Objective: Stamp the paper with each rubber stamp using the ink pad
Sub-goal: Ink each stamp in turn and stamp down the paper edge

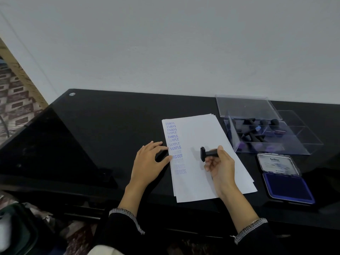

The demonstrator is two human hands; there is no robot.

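Observation:
A stack of white paper point(206, 144) lies on the black table, with a column of blue prints (SAMPLE, FAX OUT, EXPRESS) down its left edge. My right hand point(219, 166) grips a black rubber stamp point(207, 153) by its handle above the sheet, the stamp lying sideways with its face turned left. My left hand point(150, 162) rests on the table, its fingertips and thumb touching the paper's left edge. The open ink pad point(288, 186) with blue ink lies right of the paper. A clear plastic box point(298, 144) behind it holds several black stamps.
The box's clear lid point(246, 107) leans open behind the box near the wall. The black glass table point(92, 126) stretches left of the paper. The table's front edge runs just below the paper and the ink pad. A dark object point(16, 230) sits at the lower left.

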